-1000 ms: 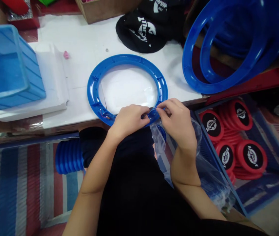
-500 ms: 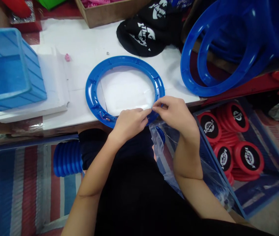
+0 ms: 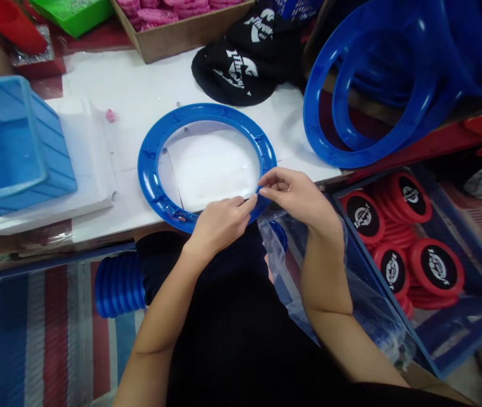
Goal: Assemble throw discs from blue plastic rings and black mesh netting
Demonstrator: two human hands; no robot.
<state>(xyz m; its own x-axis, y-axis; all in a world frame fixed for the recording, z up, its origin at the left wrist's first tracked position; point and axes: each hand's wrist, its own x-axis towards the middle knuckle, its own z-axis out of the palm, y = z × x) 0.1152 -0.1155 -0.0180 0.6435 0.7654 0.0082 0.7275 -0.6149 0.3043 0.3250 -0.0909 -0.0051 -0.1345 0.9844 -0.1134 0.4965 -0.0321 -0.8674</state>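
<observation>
A blue plastic ring [image 3: 147,151], its ribbed inner side facing up, lies at the near edge of the white-covered table. Thin wires and a small part [image 3: 176,217] sit in its near left channel. My left hand [image 3: 224,223] is closed over the ring's near rim, thumb side toward my other hand. At the near right part of the rim, my right hand [image 3: 285,189] pinches with thumb and index finger; what lies between the fingertips is too small to make out. Both hands' fingertips almost meet there.
Left stands a light blue bin [image 3: 50,141] on white sheets. Behind are a carton of pink pieces [image 3: 181,34] and black printed cloth [image 3: 232,73]. More blue rings [image 3: 317,113] hang at the right, above a crate of red discs [image 3: 440,265]. Stacked blue rings [image 3: 117,282] lie below left.
The view has shifted, so the table contents appear slightly lower and left. Small round bits now show inside the ring's opening. Both hands stay at the near right rim, fingers little changed.
</observation>
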